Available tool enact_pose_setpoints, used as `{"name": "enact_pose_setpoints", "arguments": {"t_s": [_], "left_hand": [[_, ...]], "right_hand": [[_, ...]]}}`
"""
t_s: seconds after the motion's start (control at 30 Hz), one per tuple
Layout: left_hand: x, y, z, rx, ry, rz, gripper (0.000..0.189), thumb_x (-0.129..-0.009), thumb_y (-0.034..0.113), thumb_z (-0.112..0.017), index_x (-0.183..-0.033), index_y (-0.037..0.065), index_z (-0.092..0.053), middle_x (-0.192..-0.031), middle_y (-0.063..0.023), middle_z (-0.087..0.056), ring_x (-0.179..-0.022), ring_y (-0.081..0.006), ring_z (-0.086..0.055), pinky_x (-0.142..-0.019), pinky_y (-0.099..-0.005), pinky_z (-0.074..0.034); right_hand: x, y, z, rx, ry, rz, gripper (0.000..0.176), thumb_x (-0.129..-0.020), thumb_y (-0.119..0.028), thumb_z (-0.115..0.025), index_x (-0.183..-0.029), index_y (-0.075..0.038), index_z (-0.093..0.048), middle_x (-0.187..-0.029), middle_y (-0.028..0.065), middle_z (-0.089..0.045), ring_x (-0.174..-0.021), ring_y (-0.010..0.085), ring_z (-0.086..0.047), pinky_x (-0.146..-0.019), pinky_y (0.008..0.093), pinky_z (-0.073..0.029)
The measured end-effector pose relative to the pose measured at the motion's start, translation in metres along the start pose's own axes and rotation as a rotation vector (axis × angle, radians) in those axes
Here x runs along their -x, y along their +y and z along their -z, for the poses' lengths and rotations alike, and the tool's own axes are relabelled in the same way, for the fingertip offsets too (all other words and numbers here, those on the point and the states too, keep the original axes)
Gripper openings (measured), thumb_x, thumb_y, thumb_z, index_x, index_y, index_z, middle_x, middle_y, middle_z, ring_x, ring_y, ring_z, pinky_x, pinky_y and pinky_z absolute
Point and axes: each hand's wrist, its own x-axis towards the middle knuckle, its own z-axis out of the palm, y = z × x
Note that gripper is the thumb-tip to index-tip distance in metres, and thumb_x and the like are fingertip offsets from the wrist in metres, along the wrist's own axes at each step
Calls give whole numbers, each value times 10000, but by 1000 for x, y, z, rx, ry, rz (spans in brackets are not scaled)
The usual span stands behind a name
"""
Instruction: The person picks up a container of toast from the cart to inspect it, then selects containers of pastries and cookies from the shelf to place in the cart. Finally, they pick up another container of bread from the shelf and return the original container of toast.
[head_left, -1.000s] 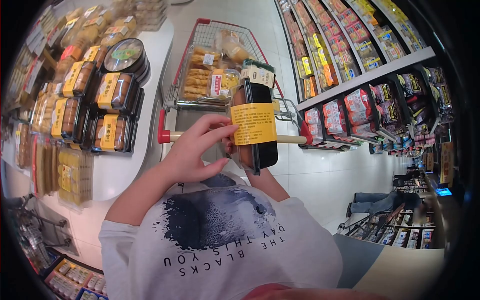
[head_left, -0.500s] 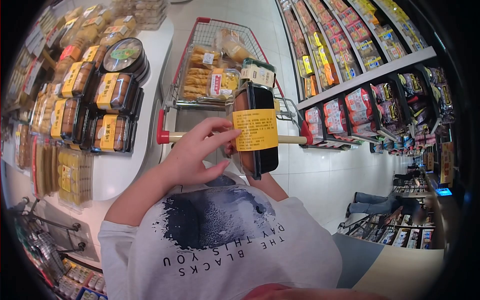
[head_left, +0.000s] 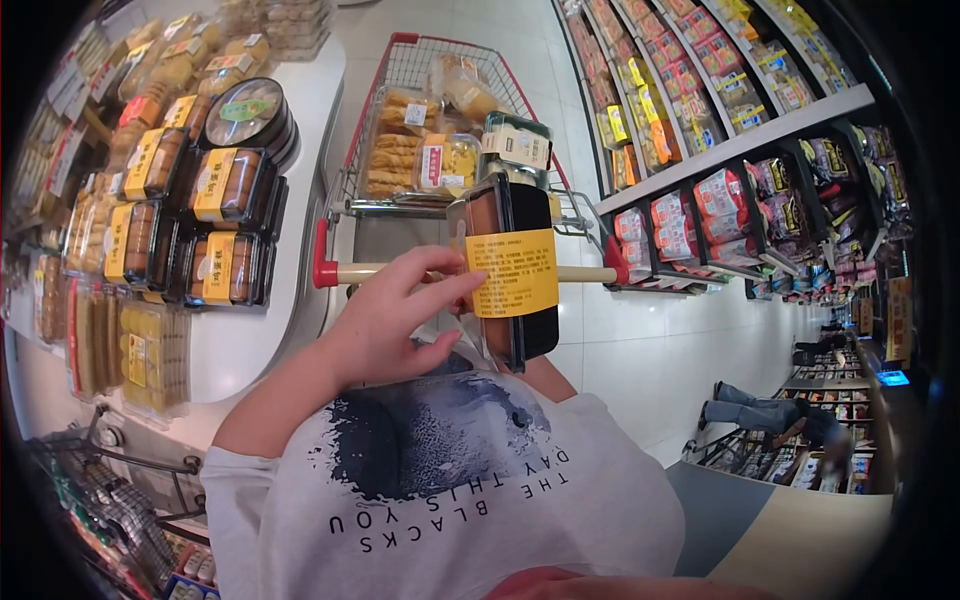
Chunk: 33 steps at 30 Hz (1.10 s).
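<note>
In front of my shirt, above the shopping cart's handle, a clear-and-black plastic pack of brown cakes (head_left: pixel 487 215) is held on edge. Its wide yellow label (head_left: pixel 518 272) carries small printed text. My left hand (head_left: pixel 395 310) is at the pack's left side, fingers spread, with a fingertip at the label's left edge. From the right, my right forearm (head_left: pixel 548 377) reaches behind the pack and supports it; most of that hand is hidden.
Ahead stands a shopping cart (head_left: pixel 345 272) holding pastry packs (head_left: pixel 400 160) and a green-lidded box (head_left: pixel 517 145). A white display table (head_left: pixel 310 200) with stacked cake packs (head_left: pixel 225 270) is on the left. Stocked shelves (head_left: pixel 740 130) line the right. A person (head_left: pixel 760 412) is farther right.
The pack has dropped slightly toward me, showing more of the green-lidded box behind it. My left hand stays beside the label, its fingers a little lower.
</note>
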Motion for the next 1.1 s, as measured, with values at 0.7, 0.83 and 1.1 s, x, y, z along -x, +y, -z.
{"name": "enact_pose_setpoints", "arguments": {"t_s": [0.7,0.83,1.1], "left_hand": [[-4,8,-5,-76,-6,-25,593,-623,56,-663,-1194,97,-510,-1115,-146,-477,-1010,-293,-512,-828,-356,-455],[-7,8,-8,-92,-15,-45,602,-616,35,-665,-1195,86,-509,-1142,-150,-466,-1006,-279,-517,-822,-331,-464],[-18,4,-23,-69,61,-74,663,-601,57,-688,-1216,41,-442,-1158,-161,-471,-1049,-335,-498,-868,-383,-438]], "right_hand": [[4,4,10,-67,52,-25,265,-930,-239,-404,-1123,-59,-437,-1042,77,-520,-916,165,-533,-783,292,-451],[3,2,19,49,18,3,268,-931,-229,-406,-1133,-55,-433,-1050,78,-520,-914,163,-534,-781,290,-452],[-7,-23,30,720,-3,-37,289,-936,-188,-418,-1178,-30,-419,-1105,106,-511,-976,176,-533,-836,279,-450]]}}
